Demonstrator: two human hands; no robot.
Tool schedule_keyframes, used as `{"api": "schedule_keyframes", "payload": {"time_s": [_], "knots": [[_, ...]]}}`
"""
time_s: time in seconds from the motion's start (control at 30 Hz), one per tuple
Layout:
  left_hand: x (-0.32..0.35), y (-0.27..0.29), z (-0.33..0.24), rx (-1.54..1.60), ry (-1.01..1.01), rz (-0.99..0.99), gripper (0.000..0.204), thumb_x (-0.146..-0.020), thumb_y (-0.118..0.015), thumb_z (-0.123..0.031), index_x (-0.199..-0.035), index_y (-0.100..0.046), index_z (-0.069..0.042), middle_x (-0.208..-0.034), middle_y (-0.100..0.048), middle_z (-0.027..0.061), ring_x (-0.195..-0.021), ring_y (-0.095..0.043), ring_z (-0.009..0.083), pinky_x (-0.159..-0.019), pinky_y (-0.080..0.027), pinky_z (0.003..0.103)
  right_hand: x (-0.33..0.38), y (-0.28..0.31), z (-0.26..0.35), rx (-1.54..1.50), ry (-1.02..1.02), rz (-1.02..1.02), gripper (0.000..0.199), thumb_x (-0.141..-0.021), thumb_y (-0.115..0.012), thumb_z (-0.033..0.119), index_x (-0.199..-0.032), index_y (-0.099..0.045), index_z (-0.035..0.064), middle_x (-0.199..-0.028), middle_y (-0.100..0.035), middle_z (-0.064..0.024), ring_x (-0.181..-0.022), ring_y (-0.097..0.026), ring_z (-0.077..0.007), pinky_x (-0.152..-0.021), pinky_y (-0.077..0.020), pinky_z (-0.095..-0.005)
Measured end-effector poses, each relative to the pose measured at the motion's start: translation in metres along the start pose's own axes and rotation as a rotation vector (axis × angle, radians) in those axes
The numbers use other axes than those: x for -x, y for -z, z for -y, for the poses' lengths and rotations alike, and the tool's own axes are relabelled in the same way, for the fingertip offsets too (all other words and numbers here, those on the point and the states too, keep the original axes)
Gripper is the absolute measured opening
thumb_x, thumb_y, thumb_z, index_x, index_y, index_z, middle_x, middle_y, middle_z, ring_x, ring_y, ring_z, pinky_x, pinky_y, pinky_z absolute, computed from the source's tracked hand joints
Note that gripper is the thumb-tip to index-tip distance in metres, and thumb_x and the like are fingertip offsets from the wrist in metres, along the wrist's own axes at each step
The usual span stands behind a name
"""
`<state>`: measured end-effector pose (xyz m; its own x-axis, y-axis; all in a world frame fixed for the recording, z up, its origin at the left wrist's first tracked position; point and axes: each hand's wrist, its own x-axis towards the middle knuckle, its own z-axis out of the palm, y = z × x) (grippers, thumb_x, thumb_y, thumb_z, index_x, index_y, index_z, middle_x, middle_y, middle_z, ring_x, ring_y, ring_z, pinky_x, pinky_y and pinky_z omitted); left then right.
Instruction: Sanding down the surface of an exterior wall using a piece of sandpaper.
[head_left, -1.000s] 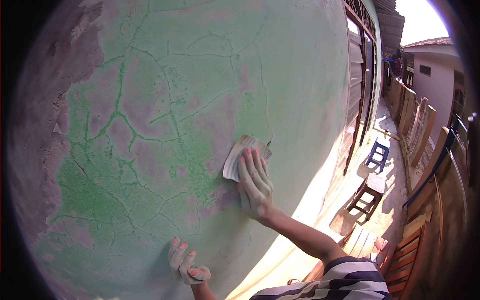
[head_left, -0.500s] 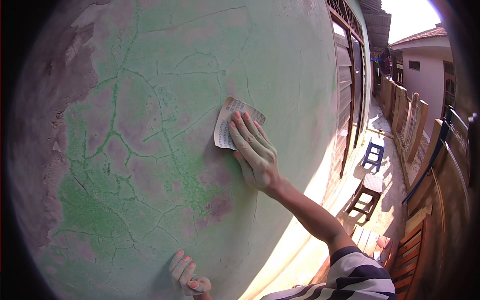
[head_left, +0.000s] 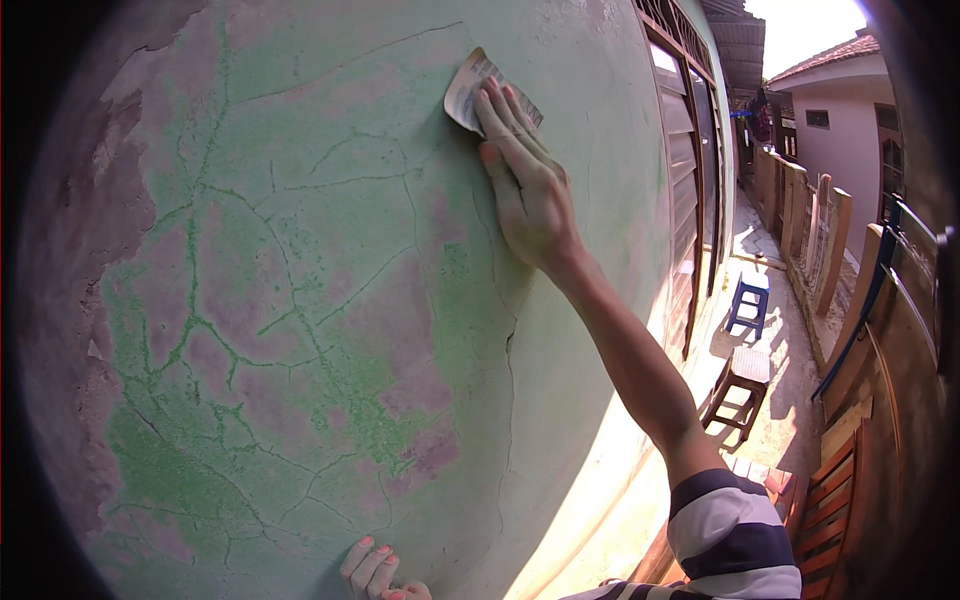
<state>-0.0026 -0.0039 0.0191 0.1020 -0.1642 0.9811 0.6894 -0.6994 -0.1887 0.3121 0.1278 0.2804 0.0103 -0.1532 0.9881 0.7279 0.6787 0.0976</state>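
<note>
A worn, slightly curled sheet of sandpaper [head_left: 465, 92] lies against the green wall [head_left: 520, 400], printed backing outward. My right hand [head_left: 528, 175] presses it there with stretched fingers, its arm reaching up from the lower right. Pale dust coats both hands. At the bottom edge, my left hand [head_left: 376, 575] is close to the wall, fingers loosely bent and nothing seen in them; its lower part is cut off. Branching cracks, darker green areas and greyish-purple bare patches [head_left: 385, 310] mark the paint left of and below the sandpaper.
Peeled rough plaster [head_left: 85, 250] runs along the far left. On the right are a slatted window [head_left: 680, 170], a blue stool [head_left: 748, 303], a brown stool [head_left: 742, 388] and a wooden bench [head_left: 828, 500] along a narrow walkway. A low fence [head_left: 800, 215] borders it.
My right hand has slid the sandpaper upward along the wall, and the arm is more outstretched. My left hand sits slightly lower in the picture. The view has shifted a little.
</note>
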Motion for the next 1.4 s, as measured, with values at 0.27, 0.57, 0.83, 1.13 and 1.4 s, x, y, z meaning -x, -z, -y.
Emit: {"api": "schedule_keyframes", "payload": {"time_s": [0.27, 0.57, 0.83, 1.13, 1.4], "knots": [[0.022, 0.001, 0.018, -0.102, -0.051, -0.032, 0.044, -0.105, -0.023, -0.023, -0.090, -0.058, 0.000, -0.090, -0.063, 0.0141, -0.087, -0.062, 0.0331, -0.081, -0.052, 0.045, -0.010, -0.012, -0.017, -0.007, -0.230, -0.184, 0.041, -0.105, -0.049, 0.019, -0.141, -0.056, 0.0012, -0.153, -0.047, -0.0161, -0.148, -0.037, -0.0321, -0.119, -0.0337, -0.0403], [-0.016, -0.083, -0.023, -0.144, 0.033, 0.011, 0.046, -0.106, -0.025, -0.027, -0.085, -0.059, -0.003, -0.092, -0.063, 0.0130, -0.094, -0.059, 0.0316, -0.086, -0.049, 0.046, -0.022, 0.023, -0.133, 0.019, -0.303, -0.259, 0.042, -0.101, -0.055, 0.011, -0.142, -0.055, 0.0013, -0.153, -0.047, -0.0172, -0.147, -0.038, -0.0342, -0.120, -0.0330, -0.0402], [-0.074, -0.183, -0.059, -0.233, 0.046, 0.018, 0.043, -0.106, -0.033, -0.031, -0.092, -0.065, -0.006, -0.100, -0.068, 0.0135, -0.101, -0.061, 0.0339, -0.090, -0.049, 0.046, -0.054, 0.027, -0.135, -0.054, 0.084, -0.098, 0.040, -0.104, -0.051, 0.016, -0.144, -0.056, 0.0077, -0.152, -0.049, -0.0120, -0.147, -0.038, -0.0278, -0.121, -0.0323, -0.0384], [-0.090, -0.206, -0.064, -0.419, 0.037, 0.064, 0.037, -0.104, -0.038, -0.028, -0.106, -0.062, 0.000, -0.124, -0.062, 0.0257, -0.121, -0.054, 0.0439, -0.106, -0.040, 0.058, -0.017, 0.026, -0.128, -0.102, 0.082, -0.096, 0.039, -0.100, -0.059, 0.013, -0.139, -0.061, 0.0088, -0.149, -0.054, -0.0083, -0.143, -0.044, -0.0290, -0.119, -0.0367, -0.0392], [-0.089, -0.209, -0.063, -0.408, 0.048, 0.021, 0.038, -0.104, -0.038, -0.030, -0.109, -0.063, -0.001, -0.126, -0.062, 0.0253, -0.122, -0.054, 0.0437, -0.107, -0.040, 0.058, -0.034, 0.017, -0.130, -0.041, -0.031, -0.208, 0.041, -0.100, -0.056, 0.011, -0.140, -0.058, 0.0044, -0.149, -0.052, -0.0123, -0.145, -0.042, -0.0300, -0.120, -0.0341, -0.0387]]}}
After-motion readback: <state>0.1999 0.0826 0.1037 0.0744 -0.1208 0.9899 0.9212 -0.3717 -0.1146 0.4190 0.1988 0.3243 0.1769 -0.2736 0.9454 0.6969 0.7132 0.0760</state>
